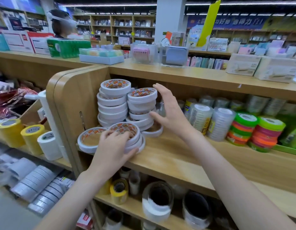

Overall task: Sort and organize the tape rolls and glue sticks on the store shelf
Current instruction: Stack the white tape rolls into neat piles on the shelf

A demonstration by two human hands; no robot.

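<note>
At the far left, on a lower neighbouring shelf, two yellow tape rolls (21, 131) stand beside a plain white paper roll (49, 145). Against the rounded light-wood end panel (69, 103) of the wooden store shelf (168, 156), a single flat white double-sided tape roll with an orange-printed core (88, 140) lies near the shelf's front edge. Just to its right sits a short stack of the same white tape rolls (132, 138), and the left hand (114, 146) reaches up from below with its forearm angled in from the lower left; its fingers curl over the top roll's rim and into the core while the thumb presses the stack's outer side, so it grips that short stack. Behind it rise two tall stacks of white tape rolls (114, 103), the left one higher and uneven, the right one leaning with its lower rolls slipped outward. The right hand (168, 110) is raised upright beside the right tall stack, palm facing left, fingers straight and spread, thumb stretched toward the lower rolls; it holds nothing, and whether the fingertips touch the rolls cannot be told. Its forearm runs down to the lower right corner. Further right stand clear tape rolls in sleeves (210, 122), then stacks of neon green, pink and orange tape rolls (256, 131). On the shelf below sit a small yellow roll (119, 191) and wide clear rolls (158, 198)
</note>
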